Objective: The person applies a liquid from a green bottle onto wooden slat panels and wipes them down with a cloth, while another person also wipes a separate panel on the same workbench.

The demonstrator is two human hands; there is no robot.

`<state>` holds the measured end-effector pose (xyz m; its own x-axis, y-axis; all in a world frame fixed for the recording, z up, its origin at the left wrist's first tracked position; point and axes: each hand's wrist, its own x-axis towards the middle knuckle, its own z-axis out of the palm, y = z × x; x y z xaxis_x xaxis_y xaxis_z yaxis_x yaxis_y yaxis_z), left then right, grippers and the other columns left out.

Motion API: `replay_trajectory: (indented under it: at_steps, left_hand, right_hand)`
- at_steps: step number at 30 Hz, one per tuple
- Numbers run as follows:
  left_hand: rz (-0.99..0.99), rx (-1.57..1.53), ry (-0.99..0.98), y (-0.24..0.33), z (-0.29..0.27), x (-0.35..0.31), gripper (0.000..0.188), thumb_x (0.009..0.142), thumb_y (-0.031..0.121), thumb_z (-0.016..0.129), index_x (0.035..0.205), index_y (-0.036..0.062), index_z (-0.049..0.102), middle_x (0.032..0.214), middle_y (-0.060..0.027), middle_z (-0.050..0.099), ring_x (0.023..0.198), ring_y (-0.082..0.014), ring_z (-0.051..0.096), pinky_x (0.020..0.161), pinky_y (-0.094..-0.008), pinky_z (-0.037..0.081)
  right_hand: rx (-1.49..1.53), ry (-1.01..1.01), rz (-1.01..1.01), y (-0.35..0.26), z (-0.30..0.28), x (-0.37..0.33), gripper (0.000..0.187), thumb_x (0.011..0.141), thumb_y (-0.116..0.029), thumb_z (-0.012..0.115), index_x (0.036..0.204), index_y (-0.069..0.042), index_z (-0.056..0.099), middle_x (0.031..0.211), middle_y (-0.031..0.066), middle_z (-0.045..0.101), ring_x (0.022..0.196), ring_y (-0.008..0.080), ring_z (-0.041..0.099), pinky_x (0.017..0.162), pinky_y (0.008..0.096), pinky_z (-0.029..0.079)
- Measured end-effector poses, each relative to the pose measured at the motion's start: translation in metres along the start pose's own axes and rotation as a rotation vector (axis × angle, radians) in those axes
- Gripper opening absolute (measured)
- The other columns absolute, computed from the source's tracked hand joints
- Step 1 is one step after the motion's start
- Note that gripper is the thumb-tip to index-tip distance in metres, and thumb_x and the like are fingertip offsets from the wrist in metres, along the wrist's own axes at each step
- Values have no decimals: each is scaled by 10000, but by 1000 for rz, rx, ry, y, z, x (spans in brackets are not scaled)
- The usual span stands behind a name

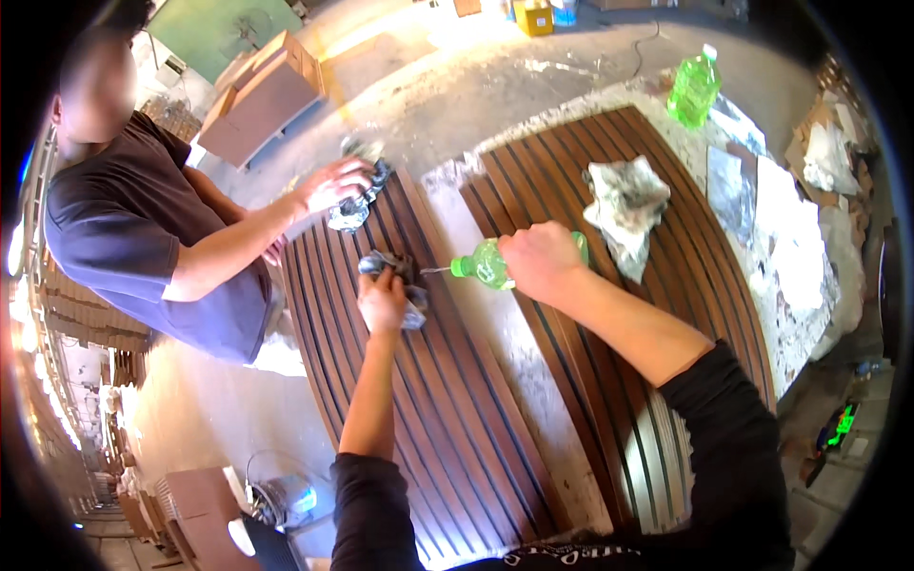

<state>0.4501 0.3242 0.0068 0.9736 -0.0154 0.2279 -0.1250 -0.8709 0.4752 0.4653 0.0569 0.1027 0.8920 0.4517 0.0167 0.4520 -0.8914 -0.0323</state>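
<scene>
My right hand (545, 259) grips a green-tinted clear plastic bottle (487, 264), tipped on its side with its green cap end pointing left. A thin stream of liquid runs from that end toward the dark rag (392, 264) under my left hand (383, 303). My left hand is closed on this rag, pressing it on the left brown slatted wood panel (428, 419). A second brown slatted panel (557, 157) lies under my right arm. On it rests a crumpled white rag (628, 205) with dark stains.
At the left a co-worker (162, 228) holds another dark rag (354, 205) on the left panel's far end. A second green bottle (695, 88) stands on the stained table (781, 352) at the far right, near white sheets (792, 228). A brown cabinet (262, 100) and yellow container (533, 17) stand beyond.
</scene>
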Motion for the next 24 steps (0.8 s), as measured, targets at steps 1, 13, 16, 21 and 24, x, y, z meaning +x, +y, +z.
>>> replay_trajectory:
  at_steps: [1,13,16,21,24]
  left_hand:
    - [217,-5,-10,10,10,-8,200,857,164,615,1018,60,675,904,-137,634,837,-294,641,724,-429,536]
    - [269,250,71,-65,-24,-18,151,852,129,588,915,41,693,848,-195,604,776,-377,621,674,-477,523]
    - [-322,310,131,-121,-72,-65,176,869,118,564,956,50,702,790,-209,577,795,-367,617,668,-451,519]
    - [111,126,16,-75,-62,-132,216,747,110,695,959,72,706,754,-150,570,740,-319,600,635,-440,508]
    - [-452,278,74,-138,-87,-117,102,764,124,648,853,78,666,764,-117,605,678,-280,597,614,-422,510]
  right_hand:
    - [-12,13,22,2,4,15,162,781,-254,707,821,-99,679,757,99,708,711,253,710,629,372,537]
    - [61,363,-37,3,74,181,143,760,-146,570,630,-176,621,636,39,626,664,202,648,598,336,497]
    - [-31,259,-339,-83,37,111,161,768,-135,593,621,-164,651,610,59,660,562,159,649,512,305,491]
    - [-102,-224,-399,-112,-15,54,128,848,-177,608,786,-91,681,735,53,705,642,136,679,567,277,529]
    - [-195,-26,-316,-89,8,86,204,873,-278,616,805,-93,669,666,31,642,609,137,639,557,295,519]
